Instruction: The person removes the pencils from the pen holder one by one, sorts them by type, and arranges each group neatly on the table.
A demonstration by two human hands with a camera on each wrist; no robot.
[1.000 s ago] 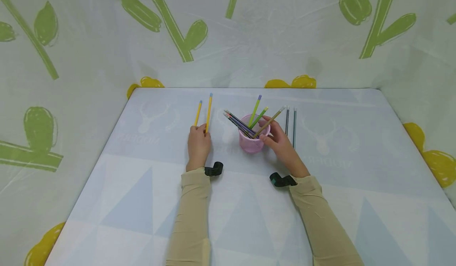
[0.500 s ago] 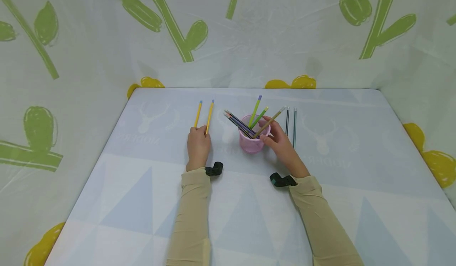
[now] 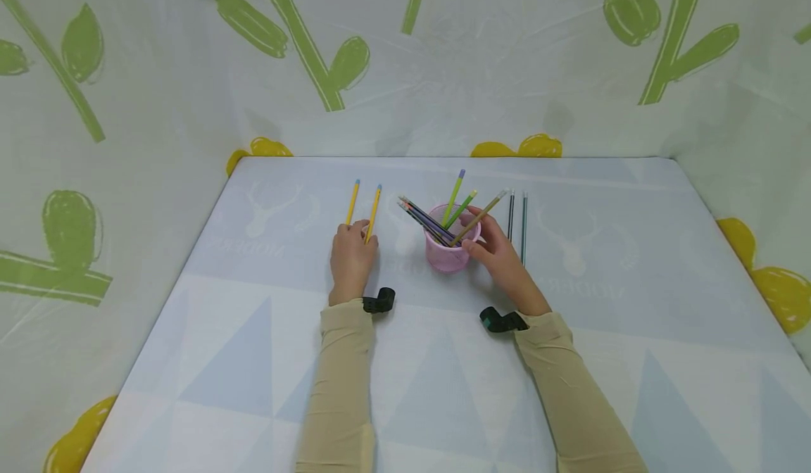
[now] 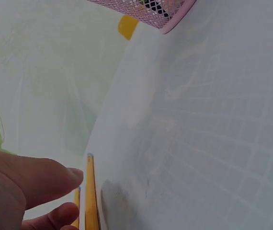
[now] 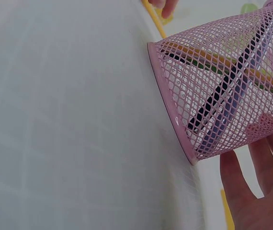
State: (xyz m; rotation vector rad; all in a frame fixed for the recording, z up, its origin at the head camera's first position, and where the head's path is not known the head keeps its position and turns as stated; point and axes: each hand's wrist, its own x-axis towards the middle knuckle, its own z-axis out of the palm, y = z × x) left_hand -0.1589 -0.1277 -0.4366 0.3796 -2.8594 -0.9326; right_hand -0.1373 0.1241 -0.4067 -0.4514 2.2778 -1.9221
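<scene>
My left hand (image 3: 352, 262) is over two yellow pencils lying roughly side by side. In the left wrist view its thumb and a finger (image 4: 62, 215) stand slightly apart, beside the nearer yellow pencil (image 4: 91, 196), with a small gap to it. The other yellow pencil (image 3: 353, 202) lies further left, partly hidden by the hand. With the thumb near the rim and fingers round the far side, my right hand (image 3: 503, 265) holds a pink mesh pencil cup (image 3: 446, 258). The cup stands upright on the table, with several pencils (image 3: 432, 223) leaning in it.
Two dark pencils (image 3: 524, 226) lie to the right of the cup, partly hidden behind the right hand. The table (image 3: 418, 388) wears a pale cloth with blue triangles. A leaf-patterned curtain (image 3: 494, 72) hangs beyond its back edge.
The right-hand yellow pencil has come down and nearer to me, and now lies on the table. My left thumb and fingers have parted from it. The right hand and cup stay still.
</scene>
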